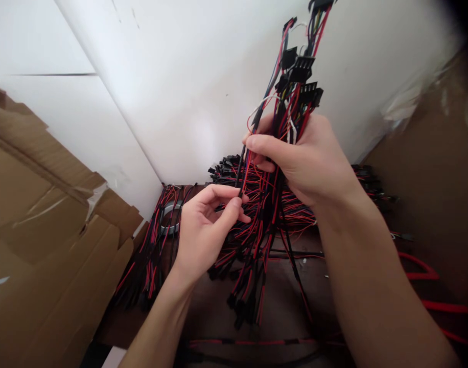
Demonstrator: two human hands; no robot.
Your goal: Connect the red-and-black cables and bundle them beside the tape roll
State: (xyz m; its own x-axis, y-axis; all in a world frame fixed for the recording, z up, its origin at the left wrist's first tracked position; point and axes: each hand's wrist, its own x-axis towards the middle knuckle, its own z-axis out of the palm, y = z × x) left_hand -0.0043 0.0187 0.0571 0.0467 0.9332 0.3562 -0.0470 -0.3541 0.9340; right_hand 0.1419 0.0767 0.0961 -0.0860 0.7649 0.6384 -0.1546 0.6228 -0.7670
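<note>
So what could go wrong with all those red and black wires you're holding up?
The right hand grips a thick wire bundle upright, and the left hand pinches just one strand from it. Pulling that strand might snag its neighbours, or drag others out with it. The bundle's lower ends hang into the loose wires on the table, so they could tangle together. The black connectors on top sit crowded, and might catch on each other.

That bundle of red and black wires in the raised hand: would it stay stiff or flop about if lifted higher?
Probably floppy: the bundle of thin red and black wires droops below the right hand, its ends splaying loosely. It likely snags too, since black plastic connectors stick out at the top. The left hand pinches one strand.
</note>
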